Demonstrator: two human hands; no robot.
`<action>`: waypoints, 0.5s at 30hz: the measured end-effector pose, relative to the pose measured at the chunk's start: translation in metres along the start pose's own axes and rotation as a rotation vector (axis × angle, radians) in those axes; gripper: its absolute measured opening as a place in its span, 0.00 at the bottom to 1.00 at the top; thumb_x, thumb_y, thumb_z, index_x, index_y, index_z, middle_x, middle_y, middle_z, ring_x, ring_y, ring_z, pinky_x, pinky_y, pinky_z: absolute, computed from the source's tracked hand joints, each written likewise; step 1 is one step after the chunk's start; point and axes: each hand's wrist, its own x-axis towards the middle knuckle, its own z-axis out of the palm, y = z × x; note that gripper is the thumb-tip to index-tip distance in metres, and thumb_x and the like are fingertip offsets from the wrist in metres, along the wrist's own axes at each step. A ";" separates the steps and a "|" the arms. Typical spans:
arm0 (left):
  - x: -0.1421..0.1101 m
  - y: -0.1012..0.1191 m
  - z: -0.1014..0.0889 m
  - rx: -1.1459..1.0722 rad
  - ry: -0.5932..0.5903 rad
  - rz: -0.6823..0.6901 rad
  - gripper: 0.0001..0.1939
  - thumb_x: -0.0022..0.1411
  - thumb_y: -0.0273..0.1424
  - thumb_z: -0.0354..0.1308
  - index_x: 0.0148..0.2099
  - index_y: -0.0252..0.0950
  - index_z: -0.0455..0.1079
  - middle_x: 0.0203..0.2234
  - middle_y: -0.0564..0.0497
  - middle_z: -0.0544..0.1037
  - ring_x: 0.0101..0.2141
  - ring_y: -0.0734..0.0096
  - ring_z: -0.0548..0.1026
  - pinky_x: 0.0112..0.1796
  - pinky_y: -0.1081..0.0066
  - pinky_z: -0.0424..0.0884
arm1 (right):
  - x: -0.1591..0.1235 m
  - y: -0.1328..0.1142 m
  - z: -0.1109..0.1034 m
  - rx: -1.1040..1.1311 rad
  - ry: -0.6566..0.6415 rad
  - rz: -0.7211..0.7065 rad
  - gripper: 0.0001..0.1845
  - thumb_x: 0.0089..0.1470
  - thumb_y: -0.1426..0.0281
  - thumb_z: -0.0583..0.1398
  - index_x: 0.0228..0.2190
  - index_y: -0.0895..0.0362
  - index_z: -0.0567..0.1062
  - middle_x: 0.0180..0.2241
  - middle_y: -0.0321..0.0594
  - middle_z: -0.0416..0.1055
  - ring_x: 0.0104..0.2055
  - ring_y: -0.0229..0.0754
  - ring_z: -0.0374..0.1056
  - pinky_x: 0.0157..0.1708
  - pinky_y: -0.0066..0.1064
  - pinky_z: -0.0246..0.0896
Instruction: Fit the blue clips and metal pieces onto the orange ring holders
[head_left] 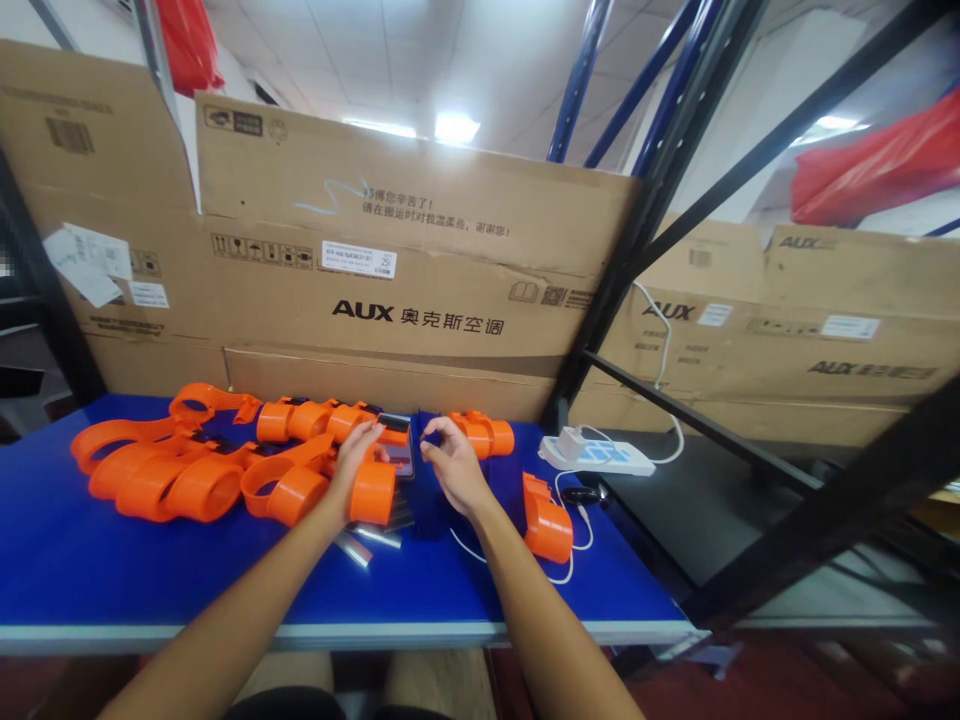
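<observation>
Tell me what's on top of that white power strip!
A white plug sits near one end of the power strip, beside blue socket areas. Whatever is underneath the plug is covered.

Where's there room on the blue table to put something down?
The blue tabletop is bare at front left, between the orange plastic rings, the left forearm and the pale front edge. Another lies between that and the right forearm, in front of the shiny silver strips. It's crowded around the left hand and right hand.
</observation>
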 end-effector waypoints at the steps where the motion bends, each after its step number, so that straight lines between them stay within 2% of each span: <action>1: 0.000 0.000 0.000 0.001 -0.002 -0.001 0.24 0.49 0.48 0.71 0.38 0.37 0.68 0.19 0.55 0.74 0.18 0.74 0.70 0.24 0.75 0.67 | 0.000 0.000 0.001 -0.005 0.005 0.011 0.14 0.45 0.70 0.64 0.37 0.51 0.71 0.36 0.35 0.64 0.33 0.39 0.59 0.32 0.30 0.60; 5: 0.000 0.000 0.000 -0.009 -0.007 0.000 0.24 0.50 0.47 0.71 0.38 0.37 0.67 0.19 0.55 0.74 0.18 0.74 0.71 0.24 0.74 0.67 | -0.001 -0.002 0.003 0.008 0.059 0.036 0.16 0.43 0.69 0.64 0.37 0.51 0.71 0.36 0.36 0.65 0.33 0.39 0.60 0.30 0.29 0.59; 8: 0.001 0.000 0.001 -0.023 -0.032 -0.021 0.24 0.50 0.48 0.70 0.36 0.37 0.66 0.18 0.55 0.74 0.17 0.74 0.71 0.24 0.74 0.67 | 0.000 -0.002 0.002 0.069 0.100 0.073 0.14 0.46 0.65 0.64 0.37 0.50 0.69 0.31 0.34 0.62 0.32 0.39 0.61 0.28 0.27 0.58; 12: -0.001 0.001 0.003 -0.052 -0.081 -0.073 0.24 0.50 0.49 0.70 0.34 0.36 0.66 0.18 0.53 0.74 0.17 0.73 0.71 0.22 0.74 0.66 | 0.002 0.000 0.001 0.110 0.130 0.047 0.16 0.44 0.69 0.60 0.38 0.49 0.69 0.30 0.33 0.62 0.30 0.38 0.60 0.26 0.27 0.57; 15: -0.004 0.003 0.006 -0.077 -0.129 -0.154 0.24 0.53 0.50 0.69 0.36 0.34 0.69 0.20 0.48 0.77 0.18 0.68 0.74 0.21 0.72 0.67 | 0.003 0.001 -0.001 0.119 0.142 0.030 0.19 0.40 0.73 0.57 0.38 0.49 0.70 0.32 0.34 0.65 0.30 0.38 0.61 0.26 0.27 0.57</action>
